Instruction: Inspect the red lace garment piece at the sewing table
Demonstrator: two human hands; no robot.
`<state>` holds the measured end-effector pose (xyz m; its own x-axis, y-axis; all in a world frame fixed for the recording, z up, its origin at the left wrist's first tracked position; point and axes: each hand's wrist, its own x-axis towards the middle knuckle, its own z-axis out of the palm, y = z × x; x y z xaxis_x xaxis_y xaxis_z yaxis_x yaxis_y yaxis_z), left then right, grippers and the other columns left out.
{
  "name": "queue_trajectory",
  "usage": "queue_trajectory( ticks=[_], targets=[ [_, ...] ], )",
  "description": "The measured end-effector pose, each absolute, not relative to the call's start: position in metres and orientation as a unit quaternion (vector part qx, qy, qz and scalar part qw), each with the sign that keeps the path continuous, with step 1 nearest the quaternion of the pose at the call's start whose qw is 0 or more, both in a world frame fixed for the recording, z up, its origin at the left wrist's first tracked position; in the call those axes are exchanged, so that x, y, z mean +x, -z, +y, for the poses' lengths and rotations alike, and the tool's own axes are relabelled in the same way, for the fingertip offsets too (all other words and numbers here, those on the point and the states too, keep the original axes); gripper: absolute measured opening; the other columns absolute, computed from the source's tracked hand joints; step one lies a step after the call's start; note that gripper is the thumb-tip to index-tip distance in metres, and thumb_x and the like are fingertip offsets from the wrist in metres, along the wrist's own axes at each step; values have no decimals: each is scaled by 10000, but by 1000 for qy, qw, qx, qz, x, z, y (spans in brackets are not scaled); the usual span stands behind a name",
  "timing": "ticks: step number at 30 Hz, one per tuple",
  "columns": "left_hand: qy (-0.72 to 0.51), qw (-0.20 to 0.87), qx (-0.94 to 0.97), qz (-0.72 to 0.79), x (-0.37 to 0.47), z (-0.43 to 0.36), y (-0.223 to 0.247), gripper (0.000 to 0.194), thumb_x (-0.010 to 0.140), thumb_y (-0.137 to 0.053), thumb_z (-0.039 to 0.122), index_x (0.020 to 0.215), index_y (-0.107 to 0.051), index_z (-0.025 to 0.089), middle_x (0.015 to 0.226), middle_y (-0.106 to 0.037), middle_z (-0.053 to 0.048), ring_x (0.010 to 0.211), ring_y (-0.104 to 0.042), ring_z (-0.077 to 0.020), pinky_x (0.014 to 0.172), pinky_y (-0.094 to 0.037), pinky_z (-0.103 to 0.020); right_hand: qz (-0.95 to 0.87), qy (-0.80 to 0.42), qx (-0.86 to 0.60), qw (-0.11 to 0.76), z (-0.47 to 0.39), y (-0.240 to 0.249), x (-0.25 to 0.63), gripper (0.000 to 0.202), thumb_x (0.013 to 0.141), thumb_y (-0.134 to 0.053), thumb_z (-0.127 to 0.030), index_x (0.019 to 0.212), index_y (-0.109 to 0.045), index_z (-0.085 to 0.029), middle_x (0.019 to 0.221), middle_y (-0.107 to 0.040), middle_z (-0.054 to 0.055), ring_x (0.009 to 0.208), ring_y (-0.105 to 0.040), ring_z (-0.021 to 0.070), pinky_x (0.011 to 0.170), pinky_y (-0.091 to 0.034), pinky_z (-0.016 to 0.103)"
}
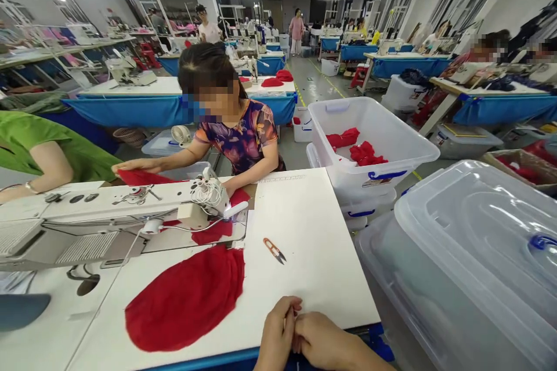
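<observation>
At the near edge of the white table [313, 278], my left hand [277, 327] and my right hand [324, 339] are drawn together, touching at the fingers. Both have bent, closed fingers, and their insides are hidden, so I cannot tell if anything is in them. Beyond them lie orange-handled thread snips [274, 250], blades pointing toward my hands. To the left, an oval piece of red fabric [187, 301] is spread flat beside the sewing machine [108, 208]. Neither hand touches the snips or the fabric.
Across the machine, a co-worker [239, 133] handles red cloth [145, 177] near the needle. An open plastic bin [369, 122] with red pieces stands right of the table. A lidded clear bin [478, 243] is close on my right. Another person's green sleeve [52, 139] is at left.
</observation>
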<state>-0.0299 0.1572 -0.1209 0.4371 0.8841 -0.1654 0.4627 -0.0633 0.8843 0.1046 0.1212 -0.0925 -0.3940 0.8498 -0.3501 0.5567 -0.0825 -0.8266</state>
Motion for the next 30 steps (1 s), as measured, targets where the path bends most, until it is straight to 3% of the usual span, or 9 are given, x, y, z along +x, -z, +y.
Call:
queue_trajectory(
  ticks=[8,12,16,18,20,22,24,27,30],
  targets=[
    [-176,527,640,530,-26,136,135,304,749,-385,304,863,-638,179,832,-681,-81,804,-625,-204,775,-467,-318,-685,-512,-513,82,107,86,118,265,676,-489,-35,772,-692,-175,884,-740,83,835,-671,228,723,-460,259],
    [-177,541,628,530,-45,126,144,272,720,-403,312,791,-627,175,778,-675,-73,759,-614,-197,737,-459,-300,-654,-540,-517,115,97,89,101,228,634,-510,-58,676,-669,-215,838,-734,33,822,-660,215,736,-451,271],
    [-186,533,641,520,-76,124,152,277,729,-428,344,786,-637,171,760,-671,-70,742,-607,-199,727,-455,-298,-573,-591,-530,204,95,92,88,207,575,-511,-56,603,-640,-215,633,-686,-13,666,-640,180,689,-461,278],
    [-186,535,641,519,-94,125,155,294,740,-448,364,828,-650,169,781,-677,-73,742,-608,-201,727,-462,-303,-501,-606,-552,276,108,91,95,242,580,-494,-75,699,-658,-207,565,-651,-27,554,-605,152,596,-460,259],
    [-195,547,621,527,-110,125,157,319,742,-478,403,867,-657,170,814,-685,-76,765,-617,-206,752,-475,-313,-406,-586,-592,376,131,86,114,391,625,-472,-114,962,-646,-209,662,-676,-12,554,-593,130,544,-441,228],
    [-213,563,589,539,-124,124,158,368,727,-511,464,890,-663,171,837,-690,-78,806,-630,-215,796,-486,-327,-307,-532,-628,478,161,76,143,530,676,-471,-164,1200,-526,-219,779,-693,16,608,-589,116,543,-427,206],
    [-223,575,568,545,-134,120,157,405,703,-542,510,880,-671,169,833,-691,-76,826,-636,-220,811,-492,-331,-227,-482,-642,551,189,61,174,716,651,-525,-170,1346,-358,-210,749,-687,12,577,-552,118,488,-386,194],
    [-235,575,556,552,-143,112,158,413,698,-560,520,867,-681,163,812,-689,-76,804,-637,-214,779,-498,-320,-167,-422,-624,636,220,38,207,873,611,-581,-169,1398,-219,-274,759,-686,-32,617,-551,116,506,-389,186],
    [-262,565,545,561,-146,104,163,383,723,-542,485,855,-682,154,785,-686,-80,769,-632,-206,748,-491,-310,-148,-407,-609,665,223,34,202,786,584,-583,-178,1320,-341,-309,793,-686,-53,649,-560,107,536,-407,185]
  ],
)
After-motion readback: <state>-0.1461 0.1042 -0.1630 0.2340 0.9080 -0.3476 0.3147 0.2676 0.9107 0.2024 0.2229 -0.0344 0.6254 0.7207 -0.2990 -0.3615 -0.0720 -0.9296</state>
